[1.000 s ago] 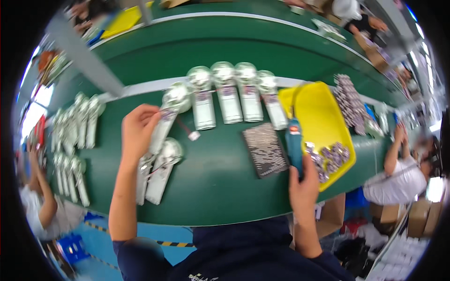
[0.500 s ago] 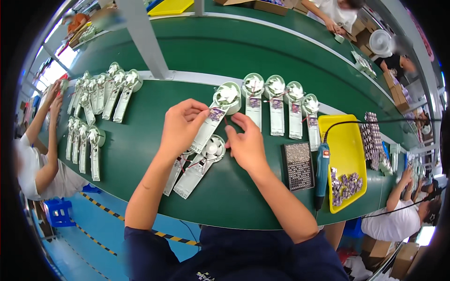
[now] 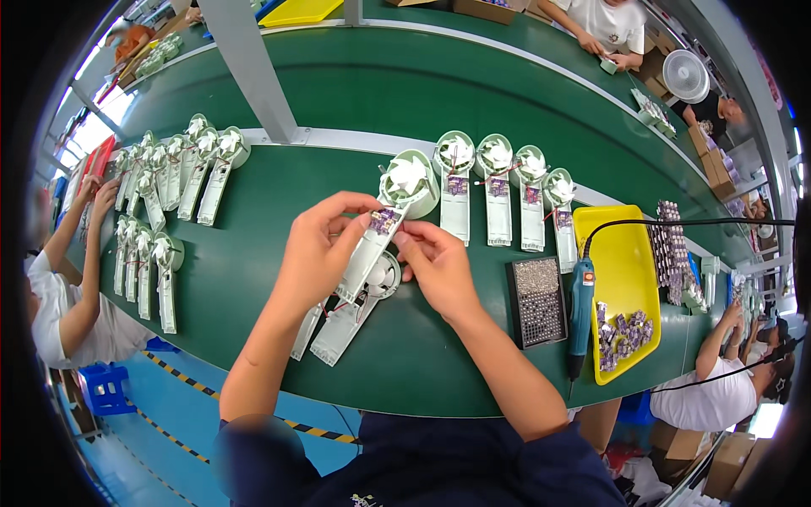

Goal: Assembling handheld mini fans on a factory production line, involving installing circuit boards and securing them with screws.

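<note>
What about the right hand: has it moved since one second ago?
Yes, leftward: the right hand was right of the black tray, at the blue screwdriver; now left of that tray, near a pale fan housing.

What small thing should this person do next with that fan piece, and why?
Perhaps gently press the purple circuit board with the right hand, the left hand steadying the pale casing: both hands are beside the board, and whether it sits flush is unclear.
</note>
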A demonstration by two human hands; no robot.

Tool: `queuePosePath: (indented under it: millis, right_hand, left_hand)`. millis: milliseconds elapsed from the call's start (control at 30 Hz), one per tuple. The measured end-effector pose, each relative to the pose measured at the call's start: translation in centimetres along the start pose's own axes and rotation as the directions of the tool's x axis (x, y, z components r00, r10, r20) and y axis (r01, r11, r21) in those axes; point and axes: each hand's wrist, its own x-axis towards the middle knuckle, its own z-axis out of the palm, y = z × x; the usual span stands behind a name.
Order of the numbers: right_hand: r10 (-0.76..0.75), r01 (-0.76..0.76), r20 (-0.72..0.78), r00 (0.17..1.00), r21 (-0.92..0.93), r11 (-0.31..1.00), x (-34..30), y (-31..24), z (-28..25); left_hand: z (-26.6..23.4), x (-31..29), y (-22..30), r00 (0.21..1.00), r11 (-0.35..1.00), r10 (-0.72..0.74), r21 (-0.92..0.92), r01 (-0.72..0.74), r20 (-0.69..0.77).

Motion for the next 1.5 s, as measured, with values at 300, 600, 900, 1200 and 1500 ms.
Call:
queuePosePath:
  millis: [300,600,900,1200,1500]
  right_hand:
    - [-0.217,0.203,0.031,0.976,0.241,0.949,-1.6,0.9,-0.1]
    - [-0.242,0.195,0.099,0.965,0.347,0.918,-3.3,-0.5,-0.6]
    - [-0.257,0.212,0.088,0.962,0.347,0.914,-3.4,1.5,-1.1]
    - [-0.272,0.271,-0.023,0.962,0.184,0.945,-3.6,1.1,-1.2]
    - [-0.319,0.359,-0.206,0.925,0.198,0.912,-4.0,1.4,-2.0]
  left_hand:
    - [0.8,-3.1,2.9,0.996,0.985,0.074,0.151,-0.079,0.041]
    - [3.4,-2.9,3.4,0.963,0.873,0.269,0.429,-0.232,-0.025]
    - [5.6,-1.9,1.8,0.877,0.788,0.476,0.474,-0.392,-0.066]
    - [6.7,-0.6,2.8,0.935,0.783,0.349,0.569,-0.251,-0.067]
    - [7.8,0.9,1.2,0.98,0.894,0.173,0.434,-0.114,-0.098]
